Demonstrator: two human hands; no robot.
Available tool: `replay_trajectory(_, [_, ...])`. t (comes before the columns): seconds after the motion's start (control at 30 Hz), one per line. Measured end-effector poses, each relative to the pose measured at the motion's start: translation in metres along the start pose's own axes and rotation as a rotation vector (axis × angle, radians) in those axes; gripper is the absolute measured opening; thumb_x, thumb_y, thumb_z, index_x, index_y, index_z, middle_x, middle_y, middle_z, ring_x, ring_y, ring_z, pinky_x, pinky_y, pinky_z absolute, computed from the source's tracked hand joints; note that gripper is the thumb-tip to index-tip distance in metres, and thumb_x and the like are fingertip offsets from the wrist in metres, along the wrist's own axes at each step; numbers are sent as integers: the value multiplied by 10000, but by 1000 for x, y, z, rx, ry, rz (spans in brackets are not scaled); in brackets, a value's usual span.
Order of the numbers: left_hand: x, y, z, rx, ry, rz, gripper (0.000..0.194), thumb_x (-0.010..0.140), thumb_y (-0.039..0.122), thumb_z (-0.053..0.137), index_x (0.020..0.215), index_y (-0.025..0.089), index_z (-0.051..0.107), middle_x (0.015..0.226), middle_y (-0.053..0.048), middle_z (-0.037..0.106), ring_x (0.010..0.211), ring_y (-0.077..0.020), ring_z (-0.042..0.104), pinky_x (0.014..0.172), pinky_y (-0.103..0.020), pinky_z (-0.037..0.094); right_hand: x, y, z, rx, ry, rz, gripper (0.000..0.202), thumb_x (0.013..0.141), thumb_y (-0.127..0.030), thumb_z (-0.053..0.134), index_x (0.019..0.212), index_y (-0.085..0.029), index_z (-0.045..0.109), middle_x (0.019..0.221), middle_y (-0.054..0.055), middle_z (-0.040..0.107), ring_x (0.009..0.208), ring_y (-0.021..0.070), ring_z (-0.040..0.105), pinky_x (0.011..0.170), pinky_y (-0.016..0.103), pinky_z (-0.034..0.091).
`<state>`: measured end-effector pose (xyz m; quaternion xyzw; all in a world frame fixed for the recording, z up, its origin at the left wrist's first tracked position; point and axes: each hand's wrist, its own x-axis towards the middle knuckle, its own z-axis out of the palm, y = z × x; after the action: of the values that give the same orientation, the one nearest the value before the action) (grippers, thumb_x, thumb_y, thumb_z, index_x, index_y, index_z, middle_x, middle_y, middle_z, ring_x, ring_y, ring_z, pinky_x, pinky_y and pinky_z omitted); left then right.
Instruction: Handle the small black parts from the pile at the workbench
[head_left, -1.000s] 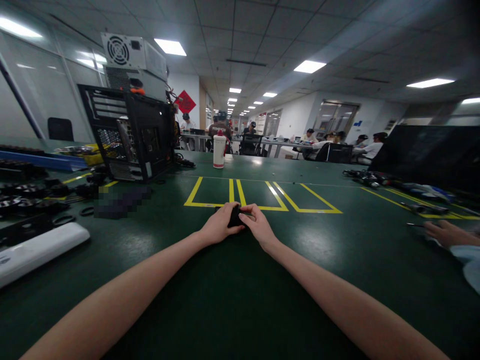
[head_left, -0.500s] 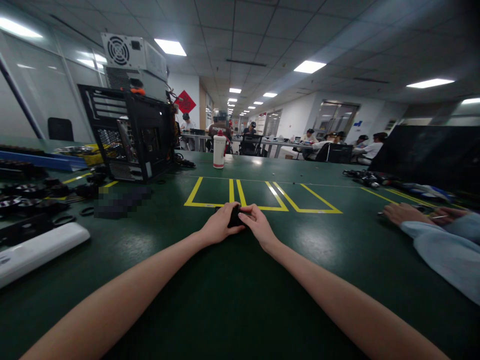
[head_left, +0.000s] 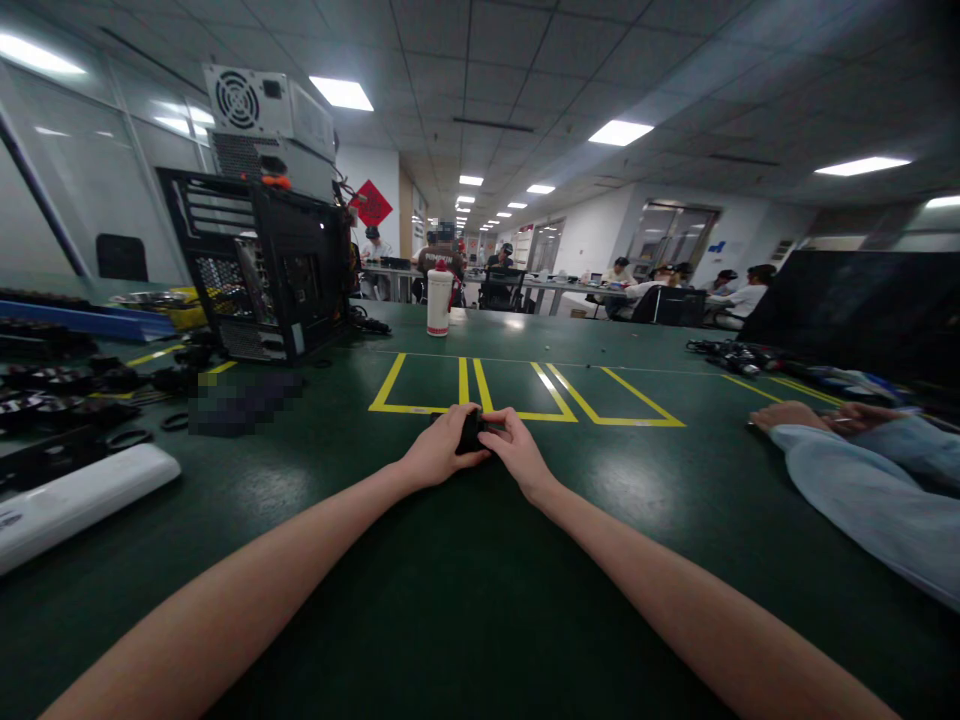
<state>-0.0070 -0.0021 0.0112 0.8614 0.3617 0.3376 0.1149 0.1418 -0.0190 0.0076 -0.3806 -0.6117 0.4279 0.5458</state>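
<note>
A small black object [head_left: 470, 432] sits between my two hands, just in front of the yellow tape marks [head_left: 420, 408] on the green table [head_left: 465, 600]. My left hand [head_left: 441, 450] wraps round it from the left, fingers over the top and thumb at the near side. At its right side, the fingertips of my right hand [head_left: 517, 452] are pinched together against it. Most of the object is covered by my fingers, so its kind cannot be made out.
A black computer case [head_left: 277, 270] with silver power supplies [head_left: 270, 110] on top stands at the back left. Behind the tape is a white bottle [head_left: 438, 303]. A long white object [head_left: 90, 500] lies at left. At right are a co-worker's hands [head_left: 795, 415] and blue sleeves.
My hands and the black object stay almost in the same place. The co-worker's hands and sleeves at the right have shifted a little to the left.
</note>
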Motion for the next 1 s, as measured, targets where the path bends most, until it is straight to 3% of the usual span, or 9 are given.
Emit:
replay_trajectory(0.17, [0, 0, -1, 4, 0, -4, 595, 684, 366, 598, 1169, 196, 298, 1133, -92, 436, 1035, -249, 460, 869, -406, 383, -1, -4, 0, 8, 6, -11, 148, 683, -253, 550, 810, -203, 494, 868, -8, 539, 888, 142, 544, 831, 311, 418])
replay_trajectory(0.37, [-1, 1, -2, 5, -4, -2, 589, 696, 378, 585, 1175, 193, 296, 1135, -97, 438, 1040, -248, 459, 868, -409, 382, 1, -1, 0, 6, 8, 47, 261, 675, -234, 551, 929, -197, 504, 989, 28, 550, 954, 160, 527, 862, 333, 398])
replay_trajectory(0.57, [-1, -1, -1, 20, 11, 16, 588, 704, 385, 575, 1180, 192, 288, 1137, -89, 438, 1040, -238, 457, 873, -388, 383, -1, -1, -1, -20, 26, 7, 183, 657, -217, 563, 823, -192, 489, 904, 8, 546, 916, 158, 539, 830, 322, 418])
replay_trajectory(0.73, [0, -4, 0, 52, 3, -19, 590, 709, 407, 558, 1183, 193, 281, 1153, -90, 434, 1048, -243, 459, 866, -380, 388, 1, 3, -2, -53, -3, 3, 193, 677, -238, 539, 857, -194, 483, 929, 16, 544, 911, 153, 538, 818, 314, 428])
replay_trajectory(0.87, [2, -8, -1, 89, -11, -83, 606, 712, 451, 534, 1191, 192, 270, 1182, -93, 434, 1052, -243, 462, 855, -357, 391, 5, 14, -3, -192, 97, 16, 247, 681, -197, 507, 927, -190, 477, 982, 31, 548, 963, 151, 516, 881, 324, 381])
replay_trajectory(1.0, [8, -18, -6, 132, -94, -296, 593, 713, 554, 463, 1167, 202, 314, 1118, -91, 505, 971, -269, 518, 758, -360, 430, 5, 18, -6, -320, 134, 42, 251, 722, -223, 461, 972, -197, 468, 1054, 42, 530, 1015, 156, 492, 900, 330, 366])
